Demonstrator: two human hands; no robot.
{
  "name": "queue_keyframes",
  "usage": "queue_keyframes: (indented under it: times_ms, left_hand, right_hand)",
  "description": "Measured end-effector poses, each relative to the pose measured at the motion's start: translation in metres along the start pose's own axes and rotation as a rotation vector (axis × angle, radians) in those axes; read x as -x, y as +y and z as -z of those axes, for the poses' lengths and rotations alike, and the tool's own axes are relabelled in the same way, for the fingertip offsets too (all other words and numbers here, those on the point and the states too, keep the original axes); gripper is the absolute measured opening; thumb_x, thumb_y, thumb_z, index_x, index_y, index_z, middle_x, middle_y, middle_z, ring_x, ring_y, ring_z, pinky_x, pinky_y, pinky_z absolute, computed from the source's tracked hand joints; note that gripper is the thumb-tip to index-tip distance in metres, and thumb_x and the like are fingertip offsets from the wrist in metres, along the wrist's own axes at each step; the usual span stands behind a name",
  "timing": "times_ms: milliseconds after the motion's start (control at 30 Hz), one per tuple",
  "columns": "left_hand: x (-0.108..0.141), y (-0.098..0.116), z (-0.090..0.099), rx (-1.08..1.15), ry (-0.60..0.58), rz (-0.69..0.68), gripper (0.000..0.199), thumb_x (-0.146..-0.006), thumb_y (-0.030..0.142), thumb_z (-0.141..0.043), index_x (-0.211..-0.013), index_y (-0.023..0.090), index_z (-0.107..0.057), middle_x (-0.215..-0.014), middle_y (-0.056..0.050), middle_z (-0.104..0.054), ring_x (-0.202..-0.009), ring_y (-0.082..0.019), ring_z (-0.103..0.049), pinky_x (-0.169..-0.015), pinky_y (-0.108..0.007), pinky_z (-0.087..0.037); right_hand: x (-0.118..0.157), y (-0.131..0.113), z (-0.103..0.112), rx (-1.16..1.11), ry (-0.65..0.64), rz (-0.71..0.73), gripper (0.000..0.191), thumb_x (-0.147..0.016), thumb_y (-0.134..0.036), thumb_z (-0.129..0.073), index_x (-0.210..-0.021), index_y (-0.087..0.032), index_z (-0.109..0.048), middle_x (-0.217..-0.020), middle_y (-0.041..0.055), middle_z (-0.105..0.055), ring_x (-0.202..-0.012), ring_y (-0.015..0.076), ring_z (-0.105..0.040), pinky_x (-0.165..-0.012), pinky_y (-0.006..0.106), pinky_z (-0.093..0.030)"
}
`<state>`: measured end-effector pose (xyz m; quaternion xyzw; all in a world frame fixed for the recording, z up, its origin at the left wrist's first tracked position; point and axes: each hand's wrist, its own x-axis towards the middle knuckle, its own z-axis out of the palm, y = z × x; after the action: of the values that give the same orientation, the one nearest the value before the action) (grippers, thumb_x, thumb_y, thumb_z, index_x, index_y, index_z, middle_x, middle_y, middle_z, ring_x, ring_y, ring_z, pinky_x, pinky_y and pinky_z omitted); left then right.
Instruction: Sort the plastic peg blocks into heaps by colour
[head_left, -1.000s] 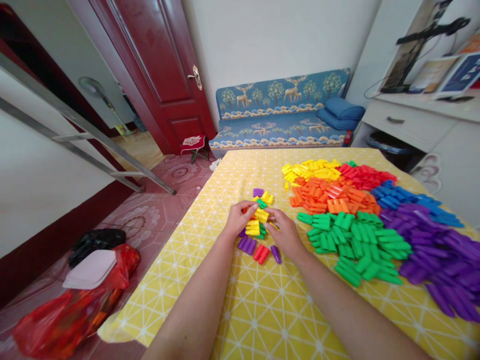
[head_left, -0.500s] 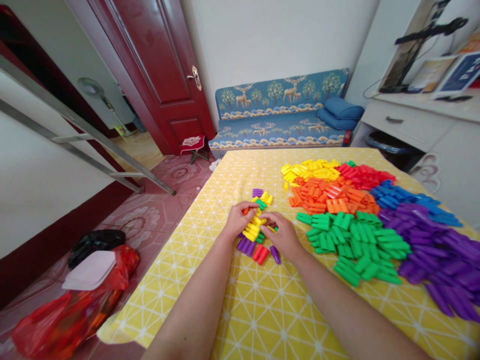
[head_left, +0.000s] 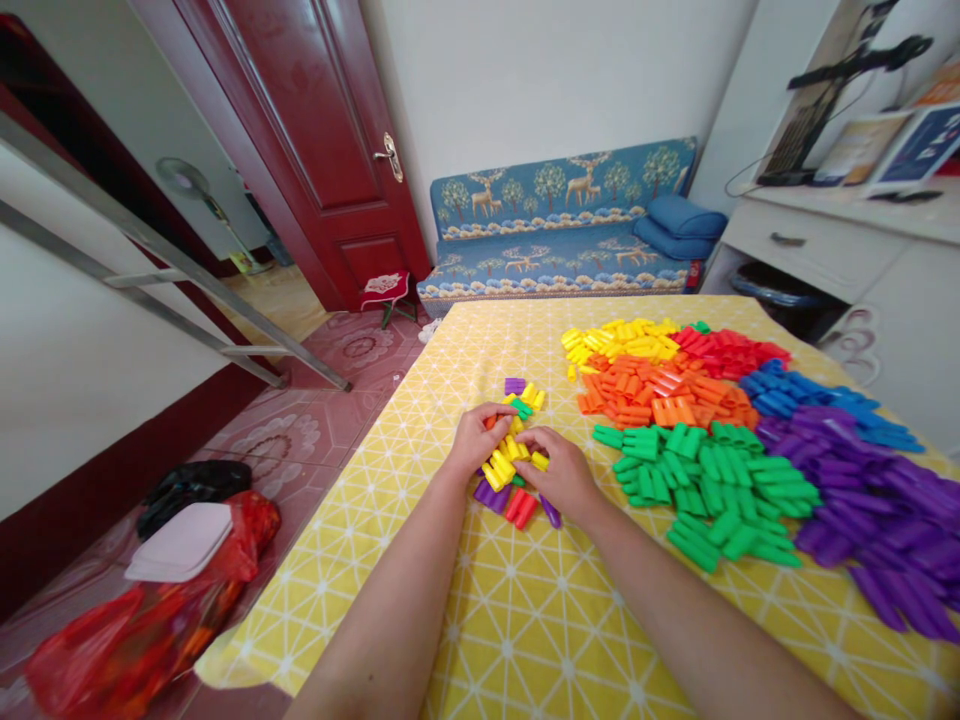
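Note:
My left hand (head_left: 477,440) curls in from the left around a small mixed cluster on the table, fingers bent against yellow cap-like plastic tubes (head_left: 497,469). An orange piece (head_left: 490,423) shows at its fingertips. From the right, my right hand (head_left: 561,470) closes its fingers on the same yellow tubes, partly covering them. Beyond the fingertips lie green pieces (head_left: 521,409), more yellow ones and a purple group (head_left: 514,385). Nearer me are purple tubes (head_left: 491,497), red tubes (head_left: 521,509) and a single purple tube (head_left: 551,512) below my right hand.
Sorted piles stand on the right of the patterned tablecloth (head_left: 360,560): yellow (head_left: 619,340), orange (head_left: 660,390), red (head_left: 731,352), blue (head_left: 817,400), green (head_left: 712,480) and purple (head_left: 877,510). A sofa (head_left: 555,255) lies beyond the table. Bags (head_left: 112,640) rest on the floor at left.
My right hand has shifted slightly left and its fingers have closed further over the cluster. The nearest yellow tubes have turned and moved slightly left. My left hand stays nearly still.

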<state>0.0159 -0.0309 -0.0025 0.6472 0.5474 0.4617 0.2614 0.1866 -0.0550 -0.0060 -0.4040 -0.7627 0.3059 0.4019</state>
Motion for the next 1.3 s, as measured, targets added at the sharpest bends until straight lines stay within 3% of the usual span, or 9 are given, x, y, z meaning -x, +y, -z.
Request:
queue_keyframes:
  times_ms: [200, 500, 900, 1300]
  left_hand:
    - [0.0002, -0.0018, -0.0007, -0.003, 0.007, 0.000, 0.022, -0.081, 0.025, -0.058, -0.094, 0.018, -0.073, -0.095, -0.005, -0.073, -0.089, -0.019, -0.066, -0.086, -0.030, -0.050]
    - [-0.0011, -0.0049, -0.0009, 0.024, -0.009, -0.045, 0.022, -0.079, 0.021, -0.057, -0.092, 0.017, -0.074, -0.093, -0.005, -0.072, -0.086, -0.017, -0.066, -0.083, -0.028, -0.050]
    - [0.0012, -0.0014, 0.0012, -0.015, -0.020, -0.068, 0.028, -0.071, 0.012, -0.057, -0.092, 0.019, -0.075, -0.094, -0.003, -0.071, -0.086, -0.016, -0.065, -0.084, -0.028, -0.050]
    - [0.0004, -0.0016, -0.0004, 0.003, -0.019, -0.065, 0.022, -0.073, 0.014, -0.060, -0.089, 0.018, -0.074, -0.091, -0.004, -0.071, -0.085, -0.016, -0.065, -0.084, -0.028, -0.050]
  right_hand:
    - [-0.0003, 0.0000, -0.0007, -0.010, 0.032, -0.005, 0.021, -0.069, -0.021, -0.065, -0.090, -0.022, -0.060, -0.086, 0.0000, -0.062, -0.080, 0.0159, -0.058, -0.075, 0.030, -0.047]
    - [-0.0012, -0.0059, 0.0065, -0.085, 0.189, -0.037, 0.021, -0.073, -0.032, -0.067, -0.087, -0.020, -0.058, -0.085, 0.0018, -0.064, -0.072, 0.0153, -0.059, -0.070, 0.030, -0.048]
    - [-0.0006, -0.0008, 0.0076, -0.101, 0.166, -0.100, 0.022, -0.083, -0.042, -0.058, -0.086, -0.020, -0.058, -0.080, 0.0021, -0.068, -0.069, 0.0154, -0.063, -0.065, 0.027, -0.049]
    - [-0.0018, -0.0032, 0.0075, -0.132, 0.164, -0.078, 0.020, -0.081, -0.033, -0.059, -0.095, -0.020, -0.062, -0.089, 0.0036, -0.069, -0.075, 0.0161, -0.064, -0.070, 0.029, -0.051]
